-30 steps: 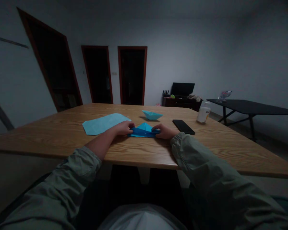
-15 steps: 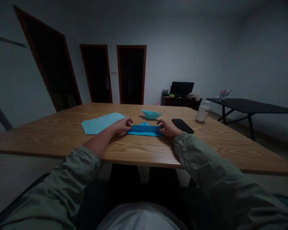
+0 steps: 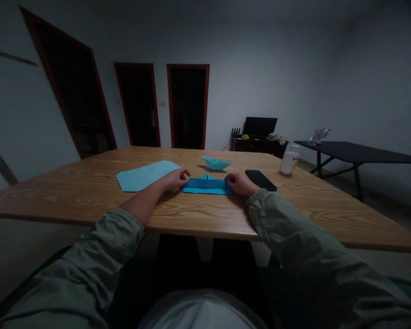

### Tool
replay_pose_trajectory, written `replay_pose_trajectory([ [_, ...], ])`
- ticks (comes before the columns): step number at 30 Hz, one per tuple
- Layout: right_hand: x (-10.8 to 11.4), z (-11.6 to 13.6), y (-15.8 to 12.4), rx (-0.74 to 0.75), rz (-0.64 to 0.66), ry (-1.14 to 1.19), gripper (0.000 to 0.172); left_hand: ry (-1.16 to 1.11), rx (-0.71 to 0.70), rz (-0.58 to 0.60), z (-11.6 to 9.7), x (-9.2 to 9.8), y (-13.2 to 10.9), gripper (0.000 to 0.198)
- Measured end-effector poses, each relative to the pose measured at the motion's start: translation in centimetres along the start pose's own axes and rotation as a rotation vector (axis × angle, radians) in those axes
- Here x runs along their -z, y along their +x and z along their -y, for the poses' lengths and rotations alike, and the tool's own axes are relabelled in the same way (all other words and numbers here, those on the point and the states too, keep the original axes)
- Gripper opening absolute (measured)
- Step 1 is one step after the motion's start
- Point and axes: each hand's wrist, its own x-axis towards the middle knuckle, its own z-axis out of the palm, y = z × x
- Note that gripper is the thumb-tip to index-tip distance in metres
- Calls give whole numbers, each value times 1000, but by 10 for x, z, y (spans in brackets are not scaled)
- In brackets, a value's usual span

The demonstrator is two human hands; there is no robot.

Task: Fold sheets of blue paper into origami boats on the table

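Note:
A folded sheet of blue paper (image 3: 207, 184) lies near the front edge of the wooden table, with a long band across it and a small peak at its far side. At its left end, my left hand (image 3: 174, 180) pinches the paper between thumb and fingers. The opposite end is gripped by my right hand (image 3: 241, 183), fingers curled at the band's corner. Just beyond stands a light-blue paper boat (image 3: 216, 163). Beside my left hand is a flat light-blue paper sheet (image 3: 145, 175) with cut or folded corners.
A black phone (image 3: 260, 180) lies right of my right hand. Farther right stands a white bottle (image 3: 289, 161). The wooden table (image 3: 198, 217) ends close to my lap. A black table (image 3: 366, 151) and a cabinet with a screen (image 3: 260, 126) are beyond.
My right hand's fingers have lowered and closed in on the right end of the blue paper. The left hand has hardly moved.

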Motion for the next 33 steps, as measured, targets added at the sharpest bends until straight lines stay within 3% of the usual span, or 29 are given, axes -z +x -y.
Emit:
replay_pose_trajectory([
  [5,-2,3,-2,17,25,-81,29,238,-55,-38,-4,-6,2,27],
  [12,2,38,-10,307,31,-224,30,421,-80,99,-25,-9,1,35],
  [16,1,61,-8,288,108,-224,36,461,-25,35,-36,-13,1,34],
  [19,0,69,-7,249,155,-219,45,460,105,-44,-36,-14,5,44],
  [22,-1,70,-7,248,155,-217,57,386,264,-3,-30,-13,14,46],
  [26,-3,70,-8,242,131,-244,66,248,296,117,-21,-11,23,31],
  [30,-5,72,-8,225,120,-218,67,61,288,60,-24,-12,23,27],
  [33,-5,78,-3,169,76,20,67,-255,210,-20,-41,-11,17,34],
])
